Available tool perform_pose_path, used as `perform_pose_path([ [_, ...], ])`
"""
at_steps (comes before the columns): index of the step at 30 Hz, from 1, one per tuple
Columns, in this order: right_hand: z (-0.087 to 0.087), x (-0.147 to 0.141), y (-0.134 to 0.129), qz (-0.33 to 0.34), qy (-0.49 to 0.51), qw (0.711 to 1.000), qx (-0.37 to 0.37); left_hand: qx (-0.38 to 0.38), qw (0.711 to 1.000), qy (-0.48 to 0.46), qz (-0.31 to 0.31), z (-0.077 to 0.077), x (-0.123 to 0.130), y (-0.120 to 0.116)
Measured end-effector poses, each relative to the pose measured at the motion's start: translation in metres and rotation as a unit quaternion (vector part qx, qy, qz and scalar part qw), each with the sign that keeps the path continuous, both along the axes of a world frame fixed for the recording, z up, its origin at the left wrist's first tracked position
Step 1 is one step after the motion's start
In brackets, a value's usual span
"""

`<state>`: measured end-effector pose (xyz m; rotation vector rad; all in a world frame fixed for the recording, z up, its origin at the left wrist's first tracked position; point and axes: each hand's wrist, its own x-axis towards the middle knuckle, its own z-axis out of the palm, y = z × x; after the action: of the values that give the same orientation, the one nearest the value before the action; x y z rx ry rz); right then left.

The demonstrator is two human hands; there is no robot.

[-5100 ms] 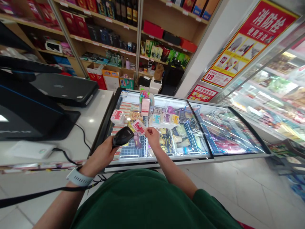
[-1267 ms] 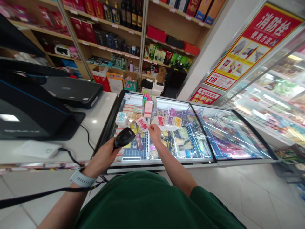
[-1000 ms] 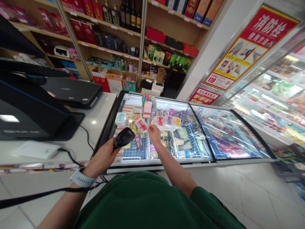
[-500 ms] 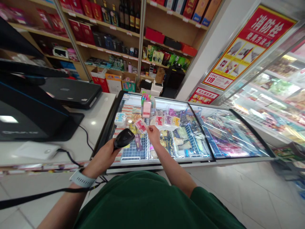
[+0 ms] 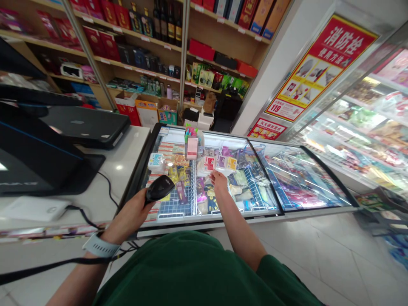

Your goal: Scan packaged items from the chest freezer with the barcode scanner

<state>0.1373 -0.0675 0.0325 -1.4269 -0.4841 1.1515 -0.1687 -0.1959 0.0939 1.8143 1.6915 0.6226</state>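
Observation:
My left hand (image 5: 136,207) is closed around the handle of a black barcode scanner (image 5: 160,188), whose head points away over the freezer's left part. My right hand (image 5: 219,182) reaches over the glass with its fingers pinched at the near corner of a clear plastic pack with a red label (image 5: 208,163). Packs with a purple label (image 5: 220,161) and a yellow label (image 5: 231,163) sit just right of it. Apart on the left stands a pack with a blue label (image 5: 156,160). All rest on the freezer's glass top.
The chest freezer (image 5: 207,219) holds bagged goods in wire baskets. At left, a counter (image 5: 127,163) carries a black checkout terminal (image 5: 41,153) and a white box (image 5: 36,209) with a cable. A colourful bundle (image 5: 191,132) stands at the freezer's back. Stocked shelves (image 5: 140,32) rise behind.
My right hand has moved right with the red-labelled pack, from beside the scanner to the row of packs. My left hand still holds the scanner. The view has shifted slightly right.

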Motion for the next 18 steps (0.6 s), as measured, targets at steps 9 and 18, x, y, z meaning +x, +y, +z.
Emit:
perform_pose_path([
  [9,0.002,-0.007,0.013,-0.042,0.024,0.998,-0.034,0.002,1.000,-0.003,0.006,0.005,0.003,0.001],
  [18,-0.032,-0.042,-0.019,0.073,-0.071,0.995,0.010,0.010,0.999,0.010,0.042,0.001,-0.009,-0.007],
])
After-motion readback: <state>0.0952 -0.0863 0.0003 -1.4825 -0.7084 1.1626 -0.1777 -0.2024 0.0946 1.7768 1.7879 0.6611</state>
